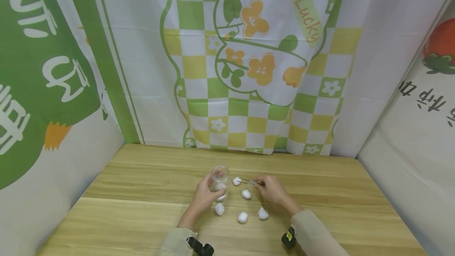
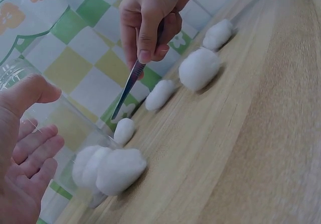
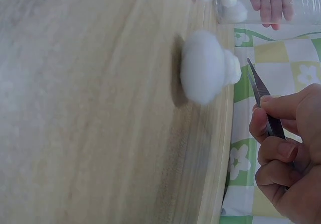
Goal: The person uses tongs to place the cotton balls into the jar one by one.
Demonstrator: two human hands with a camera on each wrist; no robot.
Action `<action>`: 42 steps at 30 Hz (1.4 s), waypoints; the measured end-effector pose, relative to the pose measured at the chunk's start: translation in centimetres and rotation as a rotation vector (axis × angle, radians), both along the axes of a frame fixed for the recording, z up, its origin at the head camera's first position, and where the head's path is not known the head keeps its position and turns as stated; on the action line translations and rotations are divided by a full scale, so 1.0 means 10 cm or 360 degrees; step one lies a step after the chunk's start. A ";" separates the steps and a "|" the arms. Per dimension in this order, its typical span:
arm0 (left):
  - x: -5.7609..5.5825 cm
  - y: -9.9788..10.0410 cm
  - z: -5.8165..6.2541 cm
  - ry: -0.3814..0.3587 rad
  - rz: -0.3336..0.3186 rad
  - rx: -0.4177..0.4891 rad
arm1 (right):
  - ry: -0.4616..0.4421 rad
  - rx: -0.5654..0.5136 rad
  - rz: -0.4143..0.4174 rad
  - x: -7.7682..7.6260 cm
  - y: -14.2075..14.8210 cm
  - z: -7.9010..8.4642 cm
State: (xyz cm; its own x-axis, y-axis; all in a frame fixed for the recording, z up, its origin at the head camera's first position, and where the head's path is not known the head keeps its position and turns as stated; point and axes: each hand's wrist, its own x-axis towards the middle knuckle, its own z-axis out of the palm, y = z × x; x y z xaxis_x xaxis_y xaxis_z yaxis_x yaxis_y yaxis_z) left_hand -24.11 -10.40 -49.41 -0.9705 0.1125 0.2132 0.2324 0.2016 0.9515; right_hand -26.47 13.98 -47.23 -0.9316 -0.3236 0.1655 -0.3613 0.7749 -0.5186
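My left hand (image 1: 205, 194) grips a clear jar (image 1: 220, 173) that stands upright on the table, thumb on the near side. White cotton balls (image 1: 220, 196) show low inside it. In the right hand (image 1: 274, 191), thumb and fingers pinch metal tweezers (image 3: 257, 81), whose tips point left toward the jar. Those tips overlap a cotton ball (image 1: 236, 181) just right of the jar in the head view; the left wrist view shows them close over that ball (image 2: 124, 132). In the right wrist view the two tips stand slightly apart.
Several more cotton balls lie loose on the wooden table (image 1: 142, 185): one (image 1: 247, 194) between the hands, one (image 1: 219, 209) in front of the jar, others (image 1: 243, 217) nearer the person. A checked green and yellow curtain (image 1: 238, 125) hangs behind the table's back edge.
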 end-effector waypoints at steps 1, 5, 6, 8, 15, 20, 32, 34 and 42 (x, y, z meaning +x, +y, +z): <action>0.00 0.00 0.00 -0.0001 0.0000 0.0002 | 0.0010 0.0002 0.0001 0.00 0.00 -0.01; 0.00 0.00 0.00 0.0002 0.0003 0.0002 | 0.0034 0.0026 0.0009 -0.02 -0.02 -0.02; 0.00 0.00 0.00 0.0003 0.0003 0.0002 | 0.0033 0.0029 0.0010 -0.02 -0.02 -0.03; 0.00 0.00 -0.01 0.0002 -0.0005 0.0011 | 0.0023 0.0031 0.0009 -0.03 -0.03 -0.03; 0.00 0.01 -0.01 0.0000 -0.0015 0.0044 | 0.0011 0.0024 0.0025 -0.04 -0.03 -0.04; 0.00 0.01 -0.02 0.0014 -0.0017 0.0054 | 0.0035 0.0032 0.0061 -0.05 -0.01 -0.07; -0.01 0.01 -0.03 0.0007 -0.0014 0.0069 | 0.0151 0.0119 0.0025 -0.06 -0.01 -0.11; -0.01 0.00 -0.03 0.0007 -0.0017 0.0061 | 0.0163 0.0117 0.0016 -0.05 -0.02 -0.11; 0.00 0.00 -0.02 0.0000 -0.0018 0.0038 | 0.0158 0.0109 -0.0037 -0.03 -0.04 -0.10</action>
State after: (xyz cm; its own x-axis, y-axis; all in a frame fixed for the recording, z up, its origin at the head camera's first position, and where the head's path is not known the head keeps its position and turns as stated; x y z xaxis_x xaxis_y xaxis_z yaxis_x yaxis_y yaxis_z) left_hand -24.10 -10.41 -49.60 -0.9692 0.1180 0.2162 0.2347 0.1762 0.9560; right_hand -26.79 13.62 -48.27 -0.9190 -0.3158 0.2358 -0.3899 0.8160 -0.4266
